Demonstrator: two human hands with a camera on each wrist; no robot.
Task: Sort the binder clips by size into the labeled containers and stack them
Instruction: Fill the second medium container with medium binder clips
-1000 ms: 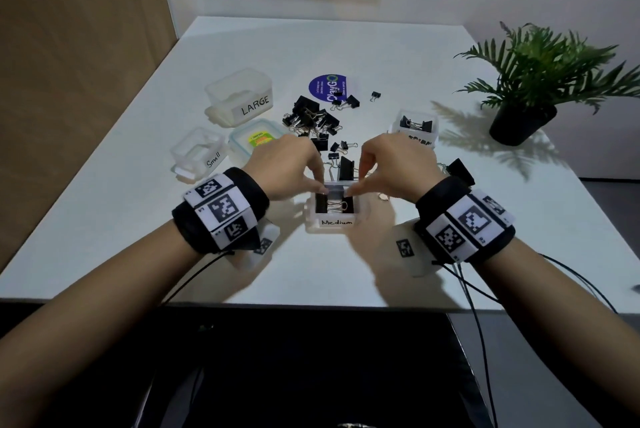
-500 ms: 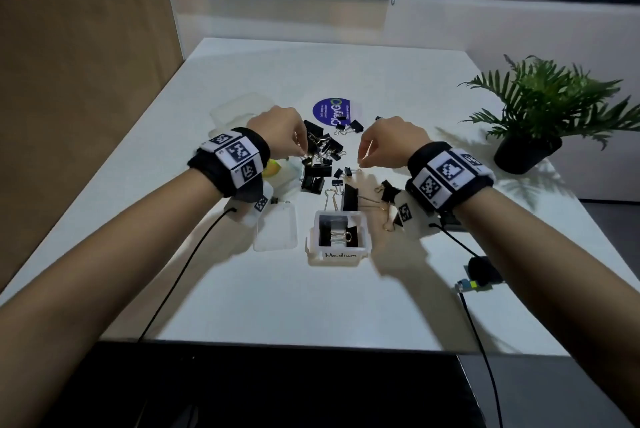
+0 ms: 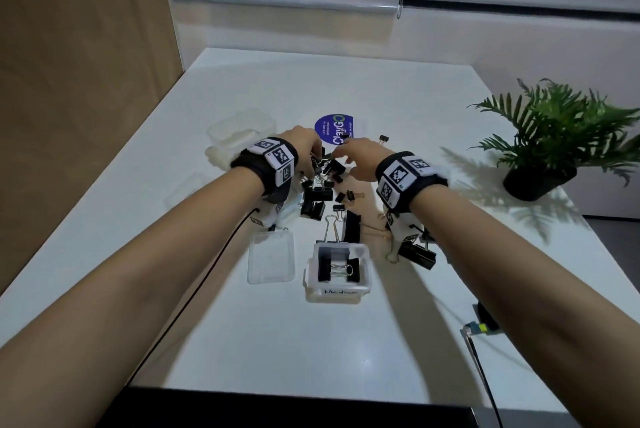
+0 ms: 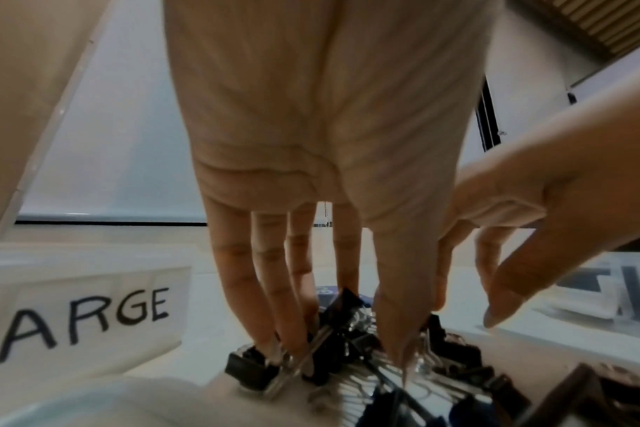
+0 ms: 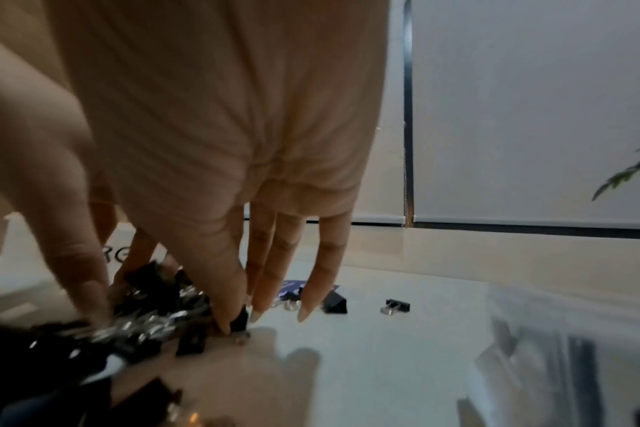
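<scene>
A heap of black binder clips (image 3: 322,181) of mixed sizes lies mid-table. My left hand (image 3: 308,150) reaches into its left side; in the left wrist view its straight fingers (image 4: 285,326) and thumb touch the clips (image 4: 453,355). My right hand (image 3: 346,155) comes in from the right, its index fingertip (image 5: 223,323) on a small black clip and its thumb spread apart on the heap (image 5: 172,303). Neither hand has lifted a clip. The Medium container (image 3: 337,290) stands nearer to me with clips inside. The LARGE container (image 3: 242,129) is at the far left.
A clear lid (image 3: 272,256) lies left of the Medium container. Loose clips lie between the heap and that container, one large one (image 3: 417,254) under my right wrist. A blue sticker (image 3: 329,126) and a small clip (image 3: 383,139) lie beyond. A potted plant (image 3: 550,147) stands at the right.
Both hands left the Medium container and moved away from me into the clip heap. The camera tilted, so the table sits lower in view.
</scene>
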